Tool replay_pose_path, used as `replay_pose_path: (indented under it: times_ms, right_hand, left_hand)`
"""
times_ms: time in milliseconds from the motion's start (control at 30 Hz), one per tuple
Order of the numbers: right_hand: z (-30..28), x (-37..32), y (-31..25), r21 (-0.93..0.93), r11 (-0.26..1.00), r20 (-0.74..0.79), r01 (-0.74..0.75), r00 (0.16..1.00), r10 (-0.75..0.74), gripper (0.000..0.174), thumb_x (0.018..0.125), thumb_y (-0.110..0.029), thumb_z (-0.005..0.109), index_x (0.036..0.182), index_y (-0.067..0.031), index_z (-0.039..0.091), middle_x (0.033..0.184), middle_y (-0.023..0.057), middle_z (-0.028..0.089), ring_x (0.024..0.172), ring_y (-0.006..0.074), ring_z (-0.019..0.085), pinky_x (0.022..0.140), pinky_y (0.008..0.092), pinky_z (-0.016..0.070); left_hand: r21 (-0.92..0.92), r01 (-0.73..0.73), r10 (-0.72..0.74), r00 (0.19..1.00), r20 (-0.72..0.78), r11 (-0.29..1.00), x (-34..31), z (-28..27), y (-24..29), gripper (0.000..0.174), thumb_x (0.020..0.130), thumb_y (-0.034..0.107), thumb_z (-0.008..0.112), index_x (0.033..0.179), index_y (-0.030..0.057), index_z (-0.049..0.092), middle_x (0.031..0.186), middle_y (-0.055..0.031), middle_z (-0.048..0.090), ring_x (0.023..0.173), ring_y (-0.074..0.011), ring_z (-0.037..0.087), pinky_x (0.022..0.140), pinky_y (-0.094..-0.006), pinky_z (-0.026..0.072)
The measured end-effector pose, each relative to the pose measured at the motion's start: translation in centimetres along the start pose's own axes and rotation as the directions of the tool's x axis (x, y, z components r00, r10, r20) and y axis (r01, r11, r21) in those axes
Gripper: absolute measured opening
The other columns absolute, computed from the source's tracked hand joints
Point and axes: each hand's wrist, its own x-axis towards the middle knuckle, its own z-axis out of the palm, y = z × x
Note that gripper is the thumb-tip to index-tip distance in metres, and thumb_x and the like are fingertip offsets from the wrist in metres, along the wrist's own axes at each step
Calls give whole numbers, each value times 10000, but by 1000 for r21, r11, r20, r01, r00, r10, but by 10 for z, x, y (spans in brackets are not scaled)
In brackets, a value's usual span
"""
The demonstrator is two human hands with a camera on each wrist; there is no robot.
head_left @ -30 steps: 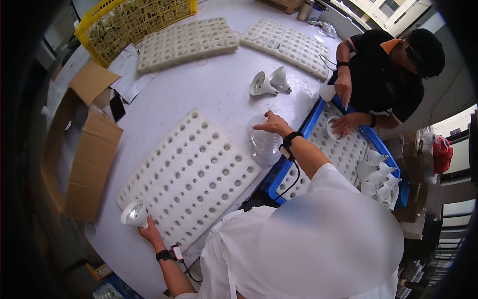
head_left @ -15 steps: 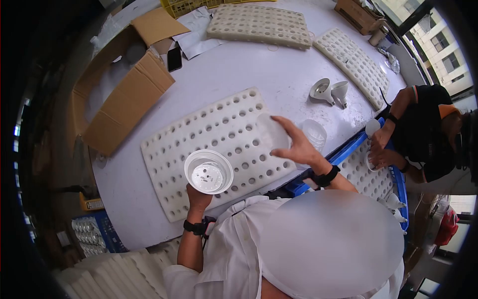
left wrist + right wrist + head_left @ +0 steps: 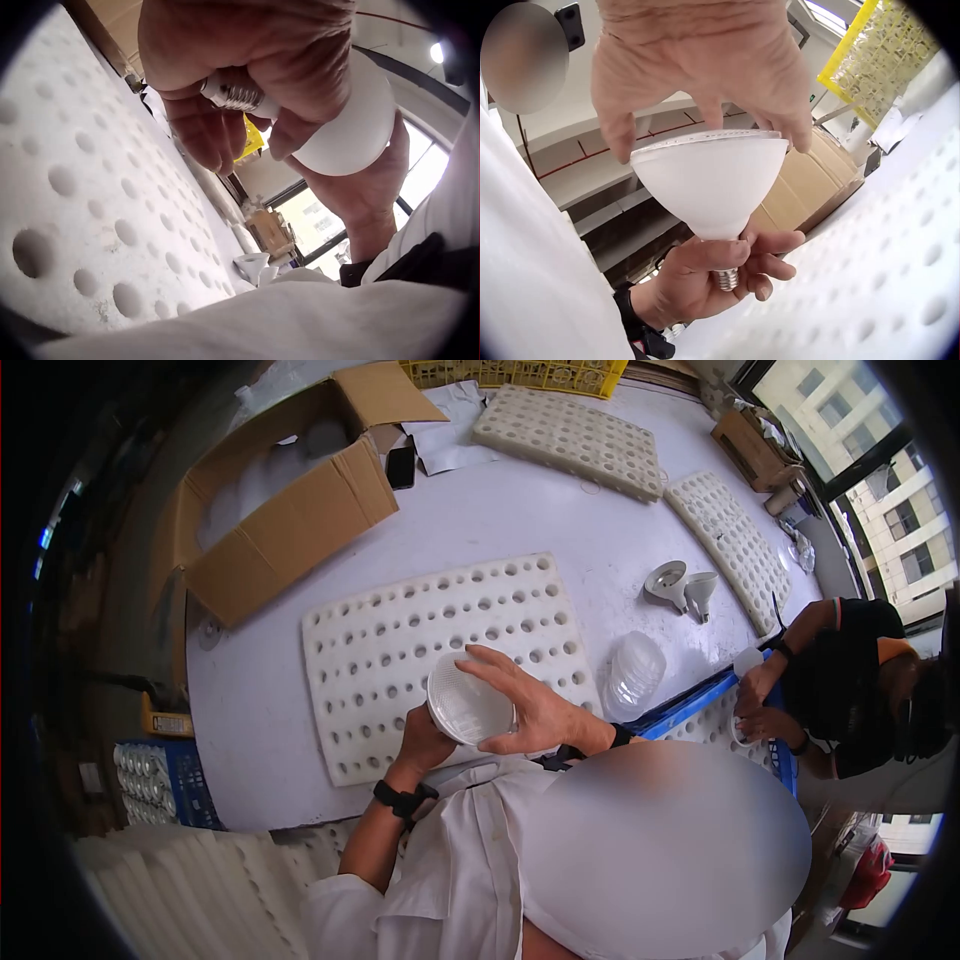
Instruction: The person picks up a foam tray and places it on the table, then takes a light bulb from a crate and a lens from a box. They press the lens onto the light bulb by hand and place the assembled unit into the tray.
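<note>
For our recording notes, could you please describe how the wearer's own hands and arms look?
The left hand is gloveless, with a black wrist strap; the right hand is also gloveless, with its own black strap. The white left sleeve stops near the elbow.

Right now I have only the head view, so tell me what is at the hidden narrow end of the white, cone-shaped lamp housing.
Observer: A silver, threaded metal screw base ends the white, cone-shaped lamp housing; the right wrist view shows it.

Operator: Describe the grip down there.

Observer: The left hand pinches the narrow neck just above the screw base, thumb laid across it.

Operator: Now give me the wide end from the side.

Observer: Seen edge-on, the clear, round cover shows as a thin rim along the wide end, with fingertips of the right hand at either side.
</note>
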Motion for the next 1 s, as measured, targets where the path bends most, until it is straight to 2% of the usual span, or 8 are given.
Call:
replay_pose_path:
  times_ms: [400,500,567,600,667,800,867,1000]
  right_hand:
    - [8,-6,5,28,999,14,-46,999,45,1014,611,-218,782,1449,-113,220,1481,254,122,1370,397,172,1087,447,245]
    - [10,-8,13,83,996,3,-19,1000,19,1043,596,-174,790,1452,-100,198,1479,249,130,1376,385,167,1090,434,238]
    - [13,-10,18,104,994,3,-35,999,35,1039,590,-165,780,1447,-76,200,1482,233,143,1383,364,160,1100,430,217]
    - [13,-12,20,131,990,0,-52,999,53,1036,583,-155,771,1443,-52,202,1486,216,157,1390,343,153,1109,426,196]
    - [14,-14,20,112,992,3,-57,998,57,1036,577,-147,766,1442,-50,203,1485,216,156,1392,344,147,1110,426,190]
    - [20,-12,25,45,999,-30,12,999,-10,1050,563,-143,770,1442,-49,202,1491,216,133,1395,358,126,1109,436,176]
    - [22,-11,26,23,999,-37,27,999,-26,1057,562,-146,772,1445,-59,198,1494,216,123,1394,366,123,1107,444,173]
    - [25,-10,30,8,997,-71,73,995,-72,1078,563,-158,780,1461,-109,185,1505,215,87,1394,385,105,1102,465,168]
  left_hand:
    - [-83,168,-168,986,10,982,2,-8,23,414,680,129,718,1051,-8,593,943,-154,676,892,-241,662,787,-337,508]
    - [30,208,-209,975,76,978,5,-18,34,475,687,150,717,1105,-15,562,967,-181,666,939,-255,651,822,-347,495]
    - [93,95,-116,962,249,991,5,-29,41,638,692,191,740,1232,-17,470,1035,-198,640,940,-293,644,842,-359,487]
    - [84,95,-113,964,241,992,6,-31,38,638,692,191,740,1232,-17,470,1035,-198,640,940,-293,644,842,-359,487]
    - [-273,9,75,952,297,962,8,-35,32,771,729,313,729,1324,-13,363,1139,-217,583,995,-313,612,880,-369,466]
    - [-345,77,7,972,237,936,12,-33,48,832,759,452,678,1353,-10,321,1205,-212,531,1061,-307,567,910,-369,443]
    - [-272,262,-166,929,331,926,14,-43,79,814,797,422,614,1381,-30,274,1310,-210,432,1236,-302,422,1024,-369,338]
    - [-254,225,-146,944,296,941,16,-36,69,825,776,414,625,1377,-34,279,1294,-217,443,1218,-307,439,1009,-373,353]
